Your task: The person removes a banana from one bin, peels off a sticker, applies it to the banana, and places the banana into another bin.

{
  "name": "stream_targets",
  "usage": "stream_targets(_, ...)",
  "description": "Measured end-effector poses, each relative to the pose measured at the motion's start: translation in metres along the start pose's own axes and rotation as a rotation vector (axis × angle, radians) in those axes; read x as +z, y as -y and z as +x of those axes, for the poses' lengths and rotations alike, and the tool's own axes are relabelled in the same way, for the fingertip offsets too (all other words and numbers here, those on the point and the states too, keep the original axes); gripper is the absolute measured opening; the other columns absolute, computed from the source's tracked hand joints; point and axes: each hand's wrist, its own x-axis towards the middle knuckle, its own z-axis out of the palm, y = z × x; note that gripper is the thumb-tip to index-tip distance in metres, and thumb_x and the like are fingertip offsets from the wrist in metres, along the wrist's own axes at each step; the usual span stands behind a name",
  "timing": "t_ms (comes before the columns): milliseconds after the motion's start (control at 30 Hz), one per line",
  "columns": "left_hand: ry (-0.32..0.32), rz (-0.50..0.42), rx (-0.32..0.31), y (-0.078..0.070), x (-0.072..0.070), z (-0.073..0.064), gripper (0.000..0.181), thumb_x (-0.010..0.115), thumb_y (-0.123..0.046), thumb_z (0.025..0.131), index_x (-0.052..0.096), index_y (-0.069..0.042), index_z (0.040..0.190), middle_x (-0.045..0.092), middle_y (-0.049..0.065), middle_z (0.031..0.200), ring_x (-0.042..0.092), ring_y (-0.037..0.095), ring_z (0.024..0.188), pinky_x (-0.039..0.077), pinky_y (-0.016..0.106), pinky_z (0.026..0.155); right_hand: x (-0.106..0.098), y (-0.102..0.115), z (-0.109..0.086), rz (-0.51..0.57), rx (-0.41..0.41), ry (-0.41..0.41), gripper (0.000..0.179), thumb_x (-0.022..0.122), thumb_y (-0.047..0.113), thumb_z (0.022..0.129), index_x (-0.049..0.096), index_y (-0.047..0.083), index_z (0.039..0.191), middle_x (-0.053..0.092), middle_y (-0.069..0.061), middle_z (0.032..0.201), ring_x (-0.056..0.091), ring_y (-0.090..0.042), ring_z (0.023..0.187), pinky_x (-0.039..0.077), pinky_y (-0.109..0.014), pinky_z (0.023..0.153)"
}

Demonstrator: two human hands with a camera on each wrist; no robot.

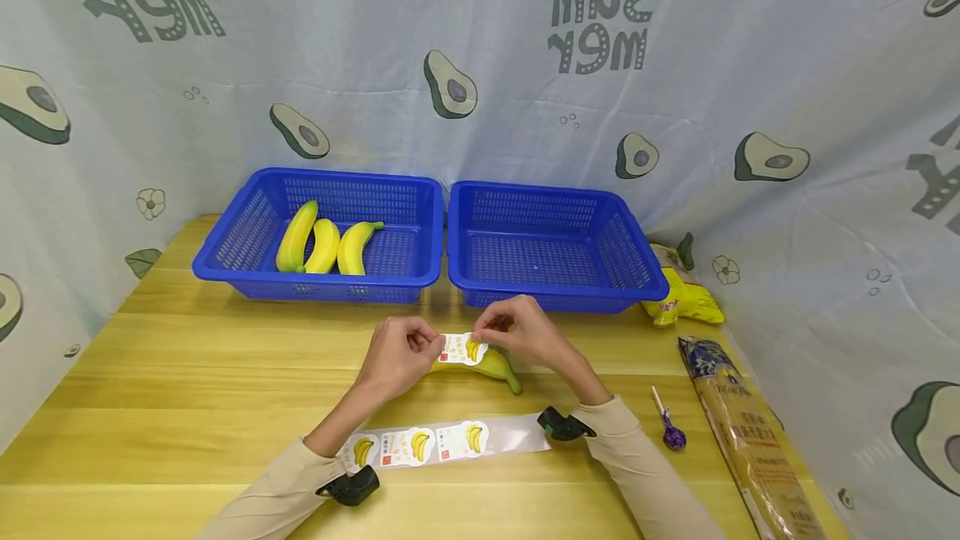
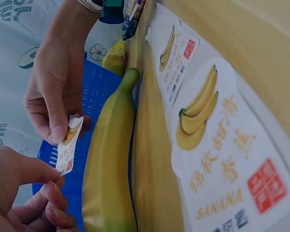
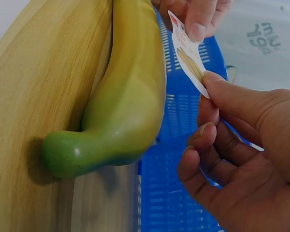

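A white sticker (image 1: 459, 349) with a banana picture is stretched between both hands. My left hand (image 1: 402, 354) pinches its left end, and my right hand (image 1: 527, 330) pinches the opposite end between thumb and finger. Just under the sticker a single banana (image 1: 495, 366) lies on the table, its green stem pointing right. In the right wrist view the sticker stands apart from the banana (image 3: 130, 96). Nearer the person, below the hands, a clear strip (image 1: 517, 435) bears several banana stickers; one large sticker (image 2: 198, 125) fills much of the left wrist view.
At the back left, a blue basket (image 1: 333, 288) contains three bananas (image 1: 322, 245). Beside it stands another blue basket (image 1: 555, 300). Along the right side are a yellow packet (image 1: 682, 300), a purple lollipop (image 1: 673, 437) and a long brown package (image 1: 757, 448). A printed curtain (image 1: 517, 123) hangs behind.
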Motion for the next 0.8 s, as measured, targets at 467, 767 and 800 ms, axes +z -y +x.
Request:
stream_targets(467, -0.026, 0.067, 0.021, 0.006, 0.003, 0.001, 0.015, 0.080, -0.003, 0.089, 0.076, -0.008, 0.076, 0.064, -0.005, 0.063, 0.055, 0.008, 0.058, 0.047, 0.021, 0.056, 0.007, -0.003, 0.004, -0.069, 0.022, -0.014, 0.006, 0.084, 0.007, 0.094, 0.081, 0.004, 0.090, 0.076, 0.000, 0.081, 0.058, -0.005, 0.068, 0.053, -0.019, 0.061)
stream_targets(767, -0.037, 0.102, 0.048, 0.008, 0.005, 0.001, 0.017, 0.080, -0.003, 0.089, 0.074, -0.009, 0.074, 0.062, -0.007, 0.060, 0.055, 0.006, 0.055, 0.047, 0.021, 0.055, 0.011, -0.005, 0.004, -0.078, 0.015, -0.015, 0.006, 0.083, 0.003, 0.095, 0.080, 0.003, 0.089, 0.078, -0.002, 0.083, 0.060, -0.003, 0.069, 0.057, -0.021, 0.062)
stream_targets(800, -0.039, 0.107, 0.051, 0.008, 0.006, 0.001, 0.017, 0.080, -0.002, 0.088, 0.074, -0.009, 0.074, 0.061, -0.007, 0.060, 0.055, 0.006, 0.054, 0.047, 0.021, 0.055, 0.011, -0.005, 0.004, -0.078, 0.016, -0.014, 0.006, 0.083, 0.003, 0.095, 0.080, 0.003, 0.089, 0.078, -0.002, 0.083, 0.061, -0.003, 0.069, 0.057, -0.021, 0.063)
